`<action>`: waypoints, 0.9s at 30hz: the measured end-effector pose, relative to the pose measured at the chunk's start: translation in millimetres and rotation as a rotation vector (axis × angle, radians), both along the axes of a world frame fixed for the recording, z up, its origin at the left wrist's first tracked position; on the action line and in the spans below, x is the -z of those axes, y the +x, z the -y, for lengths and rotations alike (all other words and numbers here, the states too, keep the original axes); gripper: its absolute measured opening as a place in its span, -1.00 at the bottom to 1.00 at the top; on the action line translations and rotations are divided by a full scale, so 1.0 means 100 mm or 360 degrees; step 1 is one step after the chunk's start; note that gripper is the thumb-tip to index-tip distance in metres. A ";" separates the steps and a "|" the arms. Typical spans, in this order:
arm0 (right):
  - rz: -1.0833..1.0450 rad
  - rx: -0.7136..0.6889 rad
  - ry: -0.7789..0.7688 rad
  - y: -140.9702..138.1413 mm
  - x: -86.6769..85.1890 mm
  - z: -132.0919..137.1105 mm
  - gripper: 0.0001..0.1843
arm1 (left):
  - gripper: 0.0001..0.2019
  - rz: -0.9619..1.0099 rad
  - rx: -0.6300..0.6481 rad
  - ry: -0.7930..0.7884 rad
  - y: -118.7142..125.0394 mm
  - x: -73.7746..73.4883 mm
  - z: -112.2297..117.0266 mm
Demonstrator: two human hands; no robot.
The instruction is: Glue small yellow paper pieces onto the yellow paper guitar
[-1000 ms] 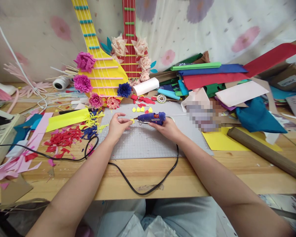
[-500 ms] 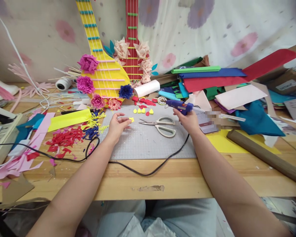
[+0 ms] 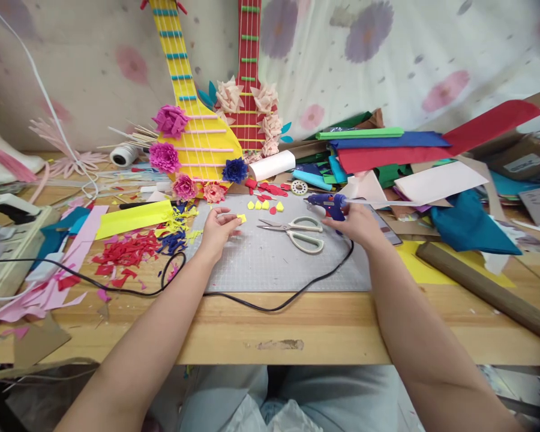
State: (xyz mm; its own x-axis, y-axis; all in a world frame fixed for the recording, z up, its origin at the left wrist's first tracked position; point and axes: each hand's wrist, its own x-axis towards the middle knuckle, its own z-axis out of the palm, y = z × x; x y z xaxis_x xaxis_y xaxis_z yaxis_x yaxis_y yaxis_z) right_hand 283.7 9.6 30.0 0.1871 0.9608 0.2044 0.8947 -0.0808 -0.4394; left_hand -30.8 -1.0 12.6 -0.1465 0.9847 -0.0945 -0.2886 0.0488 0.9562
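Between thumb and fingers, my left hand pinches a small yellow paper piece above the grey cutting mat. My right hand is closed around a blue hot glue gun, its nozzle pointing left and a long glue stick sticking out of its back. Scissors with pale handles lie partly open on the mat between my hands. Behind them sit several small yellow petals and a red one.
A yellow paper instrument with flowers and a red one stand at the back. The black cord loops along the front of the mat. Shredded red paper lies left; paper sheets and a brown roll lie right.
My right hand has shifted the glue gun slightly right and down, and its back has turned. My left hand keeps its pinch on the yellow piece. The view has moved a little.
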 end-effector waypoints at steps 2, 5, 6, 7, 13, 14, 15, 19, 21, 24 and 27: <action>0.0170 0.0050 -0.0207 0.00 -0.17 0.11 -0.61 | -0.52 -0.0001 -0.0004 -0.0003 0.00 0.00 0.00; 0.0051 -0.0247 -0.0416 -0.18 -0.31 0.22 -0.74 | -0.52 0.0011 -0.0002 -0.0003 0.01 0.01 0.00; -0.0065 -0.0396 -0.0411 -0.28 -0.32 0.22 -0.77 | -0.52 0.0017 0.0003 -0.0002 0.01 0.01 0.00; -0.0214 -0.0538 -0.0403 -0.40 -0.30 0.22 -0.79 | -0.52 0.0022 0.0008 -0.0003 0.01 0.01 0.00; -0.0813 -0.0811 -0.0431 -1.14 -0.04 -0.01 -0.72 | -0.54 0.0024 0.0011 -0.0012 0.02 0.00 0.01; -0.0896 -0.0817 -0.0384 -1.24 0.00 -0.06 -0.71 | -0.54 0.0019 0.0008 -0.0012 0.02 0.00 0.01; -0.1025 -0.0815 -0.0348 -1.32 0.05 -0.10 -0.70 | -0.54 0.0014 0.0004 -0.0013 0.02 -0.01 0.02; -0.1671 -0.0754 -0.0216 -1.56 0.19 -0.18 -0.71 | -0.55 0.0005 -0.0005 -0.0013 0.03 -0.02 0.02; -0.1794 -0.0748 -0.0200 -1.60 0.25 -0.16 -0.68 | -0.54 0.0004 0.0004 -0.0004 0.03 -0.01 0.02; -0.1755 -0.0725 -0.0211 -1.58 0.29 -0.12 -0.65 | -0.54 -0.0027 0.0031 0.0018 0.02 0.02 0.01; -0.1636 -0.0711 -0.0158 -1.54 0.31 -0.10 -0.63 | -0.54 -0.0070 0.0049 0.0032 0.03 0.04 0.01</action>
State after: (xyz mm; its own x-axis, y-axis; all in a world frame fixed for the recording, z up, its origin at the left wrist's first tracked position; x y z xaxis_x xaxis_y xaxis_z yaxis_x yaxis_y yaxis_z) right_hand 129.7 19.8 -1.3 -0.1424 0.9873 0.0702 0.0685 0.0806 -0.9944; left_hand -28.0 -2.3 9.1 -0.1194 0.9905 -0.0689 -0.2450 0.0378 0.9688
